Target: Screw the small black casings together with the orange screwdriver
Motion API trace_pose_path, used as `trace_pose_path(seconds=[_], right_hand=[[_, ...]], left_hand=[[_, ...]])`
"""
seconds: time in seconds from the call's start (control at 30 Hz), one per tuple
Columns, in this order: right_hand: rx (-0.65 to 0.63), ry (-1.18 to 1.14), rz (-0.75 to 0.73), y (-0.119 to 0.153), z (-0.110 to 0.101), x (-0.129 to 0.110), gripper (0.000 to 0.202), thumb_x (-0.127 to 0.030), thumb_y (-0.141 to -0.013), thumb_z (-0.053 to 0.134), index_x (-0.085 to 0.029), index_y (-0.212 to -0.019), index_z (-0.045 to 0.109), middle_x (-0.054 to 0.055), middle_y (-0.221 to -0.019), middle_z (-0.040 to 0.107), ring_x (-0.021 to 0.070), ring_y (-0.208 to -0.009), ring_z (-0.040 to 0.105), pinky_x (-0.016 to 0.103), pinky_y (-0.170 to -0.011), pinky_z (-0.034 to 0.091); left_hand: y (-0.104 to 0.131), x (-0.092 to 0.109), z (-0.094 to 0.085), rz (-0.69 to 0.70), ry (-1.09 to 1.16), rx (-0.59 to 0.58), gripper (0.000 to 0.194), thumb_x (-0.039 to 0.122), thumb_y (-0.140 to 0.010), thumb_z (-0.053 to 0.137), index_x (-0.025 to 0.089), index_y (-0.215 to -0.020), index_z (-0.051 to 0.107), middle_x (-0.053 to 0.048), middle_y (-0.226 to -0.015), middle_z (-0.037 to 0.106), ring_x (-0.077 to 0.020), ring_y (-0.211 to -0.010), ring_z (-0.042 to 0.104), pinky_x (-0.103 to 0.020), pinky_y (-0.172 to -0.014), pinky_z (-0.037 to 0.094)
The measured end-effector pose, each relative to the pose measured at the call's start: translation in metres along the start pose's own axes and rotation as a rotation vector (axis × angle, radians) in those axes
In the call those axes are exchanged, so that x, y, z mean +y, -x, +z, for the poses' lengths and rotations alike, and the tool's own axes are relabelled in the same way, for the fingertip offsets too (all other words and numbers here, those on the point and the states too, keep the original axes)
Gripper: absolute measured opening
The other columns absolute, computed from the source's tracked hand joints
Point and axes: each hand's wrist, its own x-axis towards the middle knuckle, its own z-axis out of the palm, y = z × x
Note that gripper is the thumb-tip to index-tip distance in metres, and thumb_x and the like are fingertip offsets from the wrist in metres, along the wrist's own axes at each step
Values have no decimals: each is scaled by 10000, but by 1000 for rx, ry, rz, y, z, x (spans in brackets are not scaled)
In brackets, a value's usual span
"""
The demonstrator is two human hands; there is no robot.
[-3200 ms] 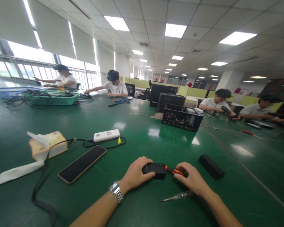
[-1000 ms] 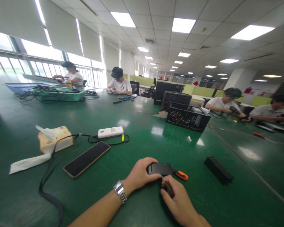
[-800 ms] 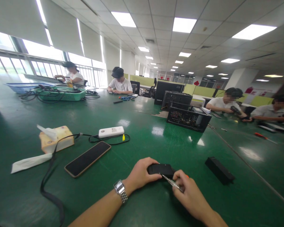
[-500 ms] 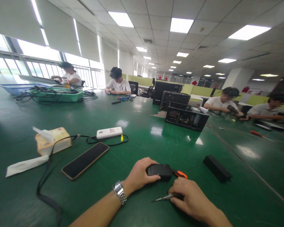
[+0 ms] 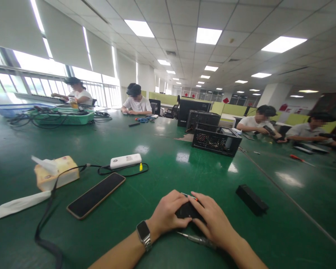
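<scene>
My left hand (image 5: 166, 213) is closed on the left side of a small black box (image 5: 185, 211) on the green table. Against the box's right side, my right hand (image 5: 215, 220) has its fingers wrapped round it, so both hands grip it. A thin screwdriver (image 5: 197, 239) with a metal tip lies on the table just below, its rear end partly covered by my right hand. Behind the box, a bit of an orange-handled tool (image 5: 196, 199) shows between my fingers. Farther right lies a longer black block (image 5: 252, 200), apart from both hands.
To the left are a phone (image 5: 96, 195), a tissue pack (image 5: 57, 173), a white device (image 5: 126, 161) and a black cable (image 5: 46, 220). An open computer case (image 5: 217, 140) stands ahead. Baskets (image 5: 63, 117) hold cables at far left. Several people work round the table.
My right hand has put the screwdriver down on the table and moved up onto the black box. My left hand still holds the box. The view has shifted slightly.
</scene>
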Motion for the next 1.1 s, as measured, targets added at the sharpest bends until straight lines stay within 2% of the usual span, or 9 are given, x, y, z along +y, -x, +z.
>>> trace_pose_path(seconds=[0.13,0.2,0.33,0.4,0.5,0.73,0.83,0.93,1.1], right_hand=[[52,18,-23,1,-3,8,460,-341,-915,510,-288,-1372,493,108,-1203,622,238,-1025,595,387,-862,490],[92,62,58,5,-7,19,422,-359,-924,489,-304,-1340,532,96,-1164,636,227,-969,612,364,-824,494],[201,186,497,24,-16,64,450,-420,-956,373,-270,-1351,530,84,-1122,646,214,-899,641,322,-762,498],[203,253,715,36,-18,88,476,-460,-947,353,-269,-1339,544,70,-1114,656,229,-913,646,319,-728,503],[109,317,895,48,-18,112,489,-478,-939,331,-278,-1317,569,58,-1151,656,243,-922,649,335,-702,504],[-25,411,891,43,-17,117,517,-495,-915,338,-235,-1252,632,93,-1130,687,316,-1007,592,432,-758,457],[-4,412,855,47,-16,124,478,-466,-907,351,-242,-1166,686,73,-1185,673,317,-1059,558,457,-836,407],[37,440,843,53,-12,134,431,-422,-897,376,-258,-1139,694,59,-1185,677,306,-1094,535,525,-978,277],[22,434,862,54,-11,139,435,-446,-911,360,-288,-1202,643,50,-1172,680,290,-1150,518,570,-1044,171]], left_hand=[[3,-4,1,-78,59,85,563,309,-705,763,205,-1230,587,-91,-1064,688,-246,-949,634,-355,-865,522],[4,-8,-2,-125,79,106,632,384,-746,752,212,-1310,523,-102,-1178,650,-255,-1037,611,-365,-907,511],[5,-16,-13,-190,70,116,330,392,-932,515,215,-1185,632,-86,-1161,647,-233,-1068,592,-355,-938,488],[5,-18,-17,-228,64,116,352,308,-994,357,217,-1077,686,-67,-1107,661,-209,-1044,599,-340,-938,480],[5,-19,-20,-265,62,119,400,257,-1004,291,211,-1083,681,-60,-1098,658,-196,-1033,597,-327,-932,479],[4,-16,-16,-277,89,81,368,279,-1000,322,198,-1245,585,-74,-1128,658,-202,-1046,589,-343,-962,461],[4,-15,-16,-271,99,76,376,272,-997,323,191,-1284,553,-74,-1142,652,-203,-1054,584,-348,-973,453],[5,-15,-17,-259,103,66,399,255,-989,314,190,-1327,514,-77,-1154,639,-208,-1058,575,-366,-975,449],[10,-20,-13,-312,104,49,497,244,-980,309,228,-1476,280,-76,-1170,602,-204,-1051,560,-393,-967,448]])
